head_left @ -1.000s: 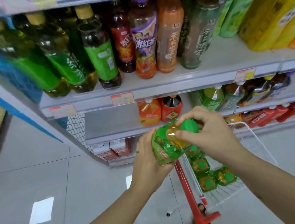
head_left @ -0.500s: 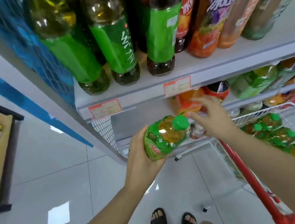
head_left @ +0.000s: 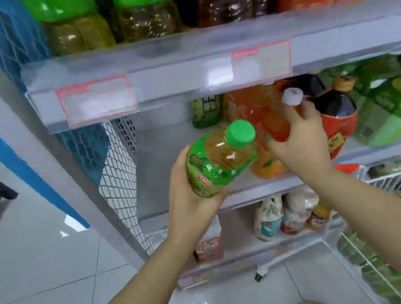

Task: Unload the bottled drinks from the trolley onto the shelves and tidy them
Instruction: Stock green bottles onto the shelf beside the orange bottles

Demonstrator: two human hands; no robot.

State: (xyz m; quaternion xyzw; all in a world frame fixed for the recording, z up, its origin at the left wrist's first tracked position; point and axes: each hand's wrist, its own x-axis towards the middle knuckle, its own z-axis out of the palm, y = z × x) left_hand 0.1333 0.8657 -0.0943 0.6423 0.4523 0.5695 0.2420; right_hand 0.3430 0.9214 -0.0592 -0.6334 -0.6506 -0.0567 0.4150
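Left grip (head_left: 191, 200) is wrapped around the lower half of one green-capped bottle (head_left: 219, 160), palm underneath and thumb up its near side. The forearm rises from the bottom of the view. The bottle is tilted, with its cap pointing up and right toward the middle shelf (head_left: 264, 187), and it hangs in the air just in front of that shelf's edge.

Right grip (head_left: 299, 144) reaches in over the shelf with the wrist bent. Its fingers curl around the shoulder of one orange bottle (head_left: 259, 113), just below the white cap (head_left: 292, 96), and the thumb lies on the near side. This orange bottle stands on the middle shelf and leans slightly. The two bottles are close together, though whether they touch cannot be told.

One dark bottle (head_left: 335, 114) with a red label stands just right of the orange one, with green bottles (head_left: 383, 113) beyond it, too blurred to count. A small green pack (head_left: 206, 110) sits further back.

Three green-labelled bottles (head_left: 144, 2) line the front left of the upper shelf (head_left: 175, 58), whose edge carries two price tags (head_left: 95, 102). Two pale pouches (head_left: 269, 218) show on the lower shelf (head_left: 262, 245). At the right edge is the trolley (head_left: 393, 179), holding green bottles whose number cannot be made out.
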